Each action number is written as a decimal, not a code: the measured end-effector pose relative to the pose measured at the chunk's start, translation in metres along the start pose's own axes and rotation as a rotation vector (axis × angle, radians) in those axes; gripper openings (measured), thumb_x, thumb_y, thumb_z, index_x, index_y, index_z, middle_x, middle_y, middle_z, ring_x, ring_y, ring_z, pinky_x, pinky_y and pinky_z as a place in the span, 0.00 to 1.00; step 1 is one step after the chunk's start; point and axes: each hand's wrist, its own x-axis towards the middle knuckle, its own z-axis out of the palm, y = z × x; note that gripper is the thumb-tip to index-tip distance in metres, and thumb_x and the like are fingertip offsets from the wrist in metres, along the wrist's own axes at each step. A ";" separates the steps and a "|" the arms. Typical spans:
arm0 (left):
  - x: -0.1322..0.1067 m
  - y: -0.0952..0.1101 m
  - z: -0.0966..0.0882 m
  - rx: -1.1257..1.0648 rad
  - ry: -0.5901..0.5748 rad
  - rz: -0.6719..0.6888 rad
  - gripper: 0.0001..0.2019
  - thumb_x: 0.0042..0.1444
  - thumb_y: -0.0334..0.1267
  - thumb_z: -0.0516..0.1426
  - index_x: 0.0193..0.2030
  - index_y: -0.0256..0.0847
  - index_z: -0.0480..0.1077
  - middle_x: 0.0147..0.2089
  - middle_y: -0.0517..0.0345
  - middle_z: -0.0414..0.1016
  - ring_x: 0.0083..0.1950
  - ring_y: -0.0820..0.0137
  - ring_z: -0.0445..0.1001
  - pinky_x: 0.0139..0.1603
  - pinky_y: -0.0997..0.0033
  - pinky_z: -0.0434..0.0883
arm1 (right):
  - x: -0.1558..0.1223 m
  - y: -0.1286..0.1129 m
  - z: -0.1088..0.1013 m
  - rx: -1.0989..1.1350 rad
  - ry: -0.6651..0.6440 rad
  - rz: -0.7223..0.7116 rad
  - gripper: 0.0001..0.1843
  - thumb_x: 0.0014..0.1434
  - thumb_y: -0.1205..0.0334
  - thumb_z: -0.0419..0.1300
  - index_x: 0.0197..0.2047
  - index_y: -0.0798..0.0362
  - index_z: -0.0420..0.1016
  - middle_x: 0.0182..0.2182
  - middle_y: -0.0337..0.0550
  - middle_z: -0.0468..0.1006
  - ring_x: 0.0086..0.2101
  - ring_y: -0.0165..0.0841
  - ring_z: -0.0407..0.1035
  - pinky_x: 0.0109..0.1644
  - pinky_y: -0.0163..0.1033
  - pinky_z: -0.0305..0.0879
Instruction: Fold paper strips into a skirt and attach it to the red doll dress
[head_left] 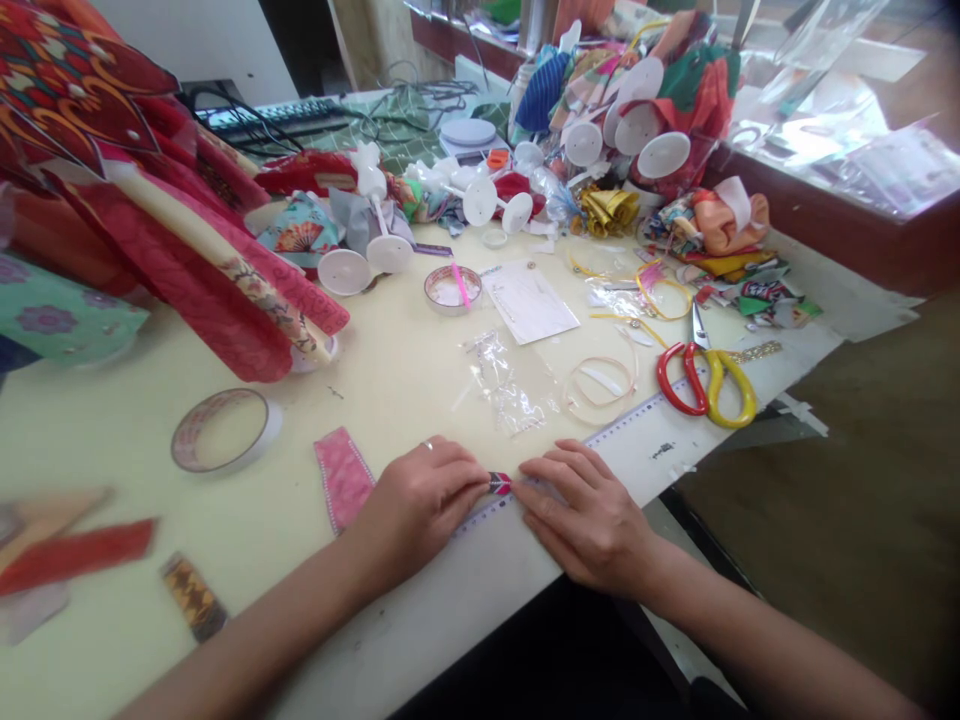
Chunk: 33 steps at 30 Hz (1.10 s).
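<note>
Between my two hands a small piece of dark and pink patterned fabric [499,484] lies over a printed ruler strip [480,518] near the table's front edge. My left hand [420,500], with a ring on one finger, pinches the left end of that piece. My right hand [585,510] has its fingertips at the right end, the fingers stretched out and lying nearly flat. How much of the piece sits under the fingers is hidden. Just left of my left hand lies a pink fabric piece with a beaded edge [342,476].
Red-and-yellow-handled scissors [705,380] rest at the right edge. A large tape roll [221,432] lies left, a smaller roll [452,289] farther back. Clear plastic bags [510,385] lie ahead. Fabric rolls [202,270] stand left; fabric scraps and white stands [664,156] crowd the back.
</note>
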 end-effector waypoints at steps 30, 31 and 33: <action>-0.004 0.000 -0.016 0.140 -0.081 -0.038 0.08 0.60 0.32 0.53 0.38 0.38 0.74 0.32 0.56 0.72 0.34 0.71 0.70 0.35 0.71 0.69 | 0.001 0.000 -0.001 0.010 -0.050 0.017 0.14 0.58 0.68 0.56 0.48 0.57 0.71 0.45 0.50 0.70 0.47 0.39 0.61 0.58 0.52 0.55; -0.004 0.000 -0.018 0.140 -0.085 -0.042 0.08 0.60 0.32 0.53 0.38 0.38 0.74 0.32 0.56 0.72 0.34 0.71 0.70 0.35 0.71 0.69 | 0.001 0.000 -0.001 0.011 -0.049 0.018 0.14 0.58 0.68 0.56 0.48 0.57 0.71 0.45 0.50 0.70 0.47 0.39 0.61 0.58 0.52 0.55; -0.003 0.000 -0.020 0.140 -0.091 -0.048 0.08 0.60 0.32 0.53 0.37 0.38 0.74 0.32 0.56 0.73 0.34 0.71 0.70 0.34 0.71 0.69 | 0.001 0.000 -0.001 0.015 -0.046 0.021 0.13 0.58 0.68 0.56 0.48 0.57 0.71 0.45 0.50 0.70 0.46 0.39 0.62 0.58 0.52 0.56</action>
